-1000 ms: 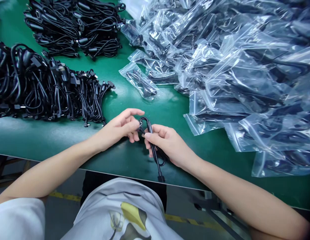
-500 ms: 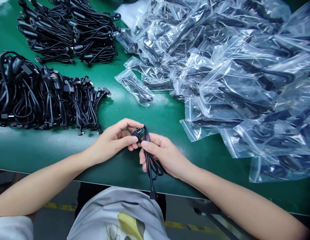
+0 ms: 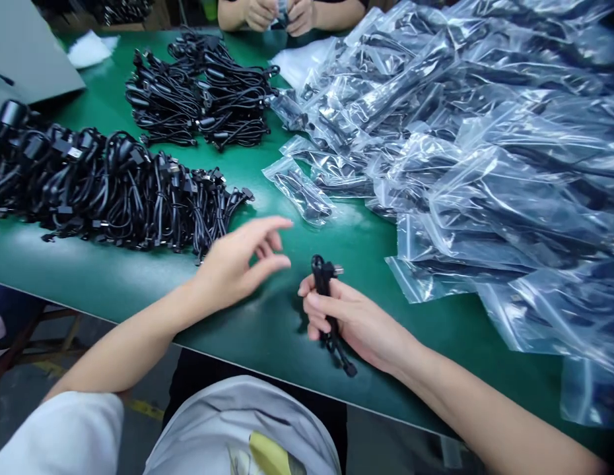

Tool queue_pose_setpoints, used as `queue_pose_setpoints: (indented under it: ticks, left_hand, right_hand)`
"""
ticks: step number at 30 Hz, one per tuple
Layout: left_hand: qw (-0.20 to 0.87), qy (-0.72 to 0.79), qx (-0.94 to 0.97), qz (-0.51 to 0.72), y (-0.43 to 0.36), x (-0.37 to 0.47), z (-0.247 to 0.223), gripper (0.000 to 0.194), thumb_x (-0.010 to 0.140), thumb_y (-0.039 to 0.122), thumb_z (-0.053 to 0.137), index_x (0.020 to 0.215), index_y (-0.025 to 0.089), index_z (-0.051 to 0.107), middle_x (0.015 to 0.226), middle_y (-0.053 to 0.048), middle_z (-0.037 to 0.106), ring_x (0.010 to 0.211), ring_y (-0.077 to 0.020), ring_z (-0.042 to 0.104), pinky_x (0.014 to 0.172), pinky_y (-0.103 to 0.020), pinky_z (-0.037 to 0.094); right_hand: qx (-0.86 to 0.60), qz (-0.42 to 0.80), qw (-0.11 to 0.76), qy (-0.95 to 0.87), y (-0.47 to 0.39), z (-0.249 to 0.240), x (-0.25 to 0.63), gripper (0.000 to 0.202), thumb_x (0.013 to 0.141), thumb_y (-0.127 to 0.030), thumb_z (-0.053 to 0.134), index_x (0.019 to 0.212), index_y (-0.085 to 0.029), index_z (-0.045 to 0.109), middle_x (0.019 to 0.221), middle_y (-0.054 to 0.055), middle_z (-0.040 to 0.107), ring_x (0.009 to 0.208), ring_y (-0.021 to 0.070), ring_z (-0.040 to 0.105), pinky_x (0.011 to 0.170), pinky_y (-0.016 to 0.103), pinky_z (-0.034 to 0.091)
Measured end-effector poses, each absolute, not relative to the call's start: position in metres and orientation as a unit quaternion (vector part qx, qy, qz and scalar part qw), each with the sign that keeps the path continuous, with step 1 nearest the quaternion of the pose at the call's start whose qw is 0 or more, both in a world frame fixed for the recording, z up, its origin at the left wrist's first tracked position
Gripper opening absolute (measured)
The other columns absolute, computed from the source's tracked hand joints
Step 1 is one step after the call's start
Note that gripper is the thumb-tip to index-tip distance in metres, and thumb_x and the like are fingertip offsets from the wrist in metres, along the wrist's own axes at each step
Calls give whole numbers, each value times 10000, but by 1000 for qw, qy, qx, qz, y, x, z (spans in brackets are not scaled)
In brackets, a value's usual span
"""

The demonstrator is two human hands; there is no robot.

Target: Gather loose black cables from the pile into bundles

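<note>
A folded bundle of black cable is gripped by my right hand above the green table; a plug with a metal tip sticks out near its top. My left hand is apart from it, empty, with thumb and fingers spread. Just beyond my left hand lies a long row of black cable bundles. A small clear bag with a cable inside rests on the table past both hands.
More black cable bundles are stacked at the back. A large heap of bagged cables covers the right side. Across the table, another person's hands hold something small. A pale box stands back left.
My left hand has let go of the cable and moved away, its fingers opening. The bundle now looks tighter in my right hand. The view has shifted, showing the other person's hands and the box.
</note>
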State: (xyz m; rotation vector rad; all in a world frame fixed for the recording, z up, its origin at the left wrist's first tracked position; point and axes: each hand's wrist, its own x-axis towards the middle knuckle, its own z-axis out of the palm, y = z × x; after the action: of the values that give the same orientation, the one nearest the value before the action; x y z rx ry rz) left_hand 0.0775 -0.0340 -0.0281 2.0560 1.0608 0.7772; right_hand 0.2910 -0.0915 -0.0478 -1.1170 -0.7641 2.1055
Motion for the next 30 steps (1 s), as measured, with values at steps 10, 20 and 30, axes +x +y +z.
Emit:
queue_pose_setpoints:
  ticks: [10,20,30]
  left_hand:
    - [-74,593,799,68,-13,48,-22,432,928,295,520,1298,71,541,971,-208,672,1012,-390,541,895,-503,382]
    - [51,632,725,269,-16,54,-9,445,813,193,529,1254,136,548,961,-87,649,890,-249,581,874,-399,432]
    - [580,412,656,252,-46,107,-29,548,843,233,667,1334,187,429,962,-21,619,782,-120,601,770,-269,497]
  right_hand:
    - [-440,796,255,-328,-90,-48,294,277,749,-401,778,829,-158,672,410,-108,366,334,39,265,349,192,235]
    - [-424,784,288,-350,-89,-50,295,305,836,-441,713,900,-143,717,441,-61,481,417,104,506,491,250,458]
    - [-331,794,390,-327,-90,-61,289,291,819,-398,766,1005,-184,700,940,42,730,788,147,681,776,292,555]
